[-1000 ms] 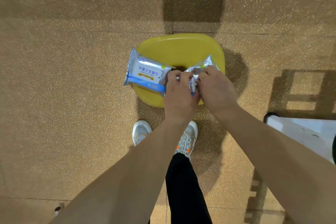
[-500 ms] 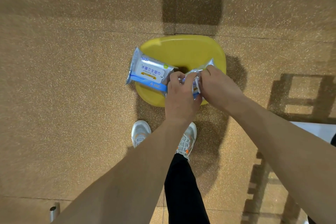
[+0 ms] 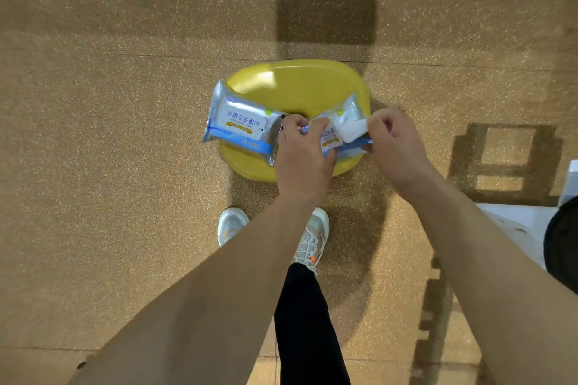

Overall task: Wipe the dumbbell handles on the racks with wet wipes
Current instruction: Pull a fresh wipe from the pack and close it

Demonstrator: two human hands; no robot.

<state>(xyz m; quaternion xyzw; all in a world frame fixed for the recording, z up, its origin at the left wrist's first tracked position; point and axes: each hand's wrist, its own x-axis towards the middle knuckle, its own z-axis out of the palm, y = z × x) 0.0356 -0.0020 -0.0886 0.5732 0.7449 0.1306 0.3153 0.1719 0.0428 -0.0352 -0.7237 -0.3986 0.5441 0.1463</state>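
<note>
Over the rounded yellow plastic stool seat [image 3: 297, 87] on the speckled tan floor [image 3: 109, 197], we hold a silver-and-blue foil pack of wet wipes [image 3: 339, 141] between both hands. Our left hand [image 3: 305, 159] curls its fingers round the pack's left end and grips it. Our right hand [image 3: 395, 147] pinches the white wet wipe [image 3: 353, 130] that sticks out of the pack's top. The pack's long axis runs left to right and the wipe leads off rightward. That makes the right hand the nearer one, and we judge that any pull goes to the right against the left hand's hold. A second, matching foil pack [image 3: 240, 125] lies on the stool's left edge, just beside the left hand and overhanging the rim.

We cannot tell whether the held pack rests on the seat or hangs above it. No dumbbell handle is in view. At the right edge a white frame [image 3: 525, 222] and a dark round shape [image 3: 563, 247] are cut off, and we cannot say whether they belong to a rack.
</note>
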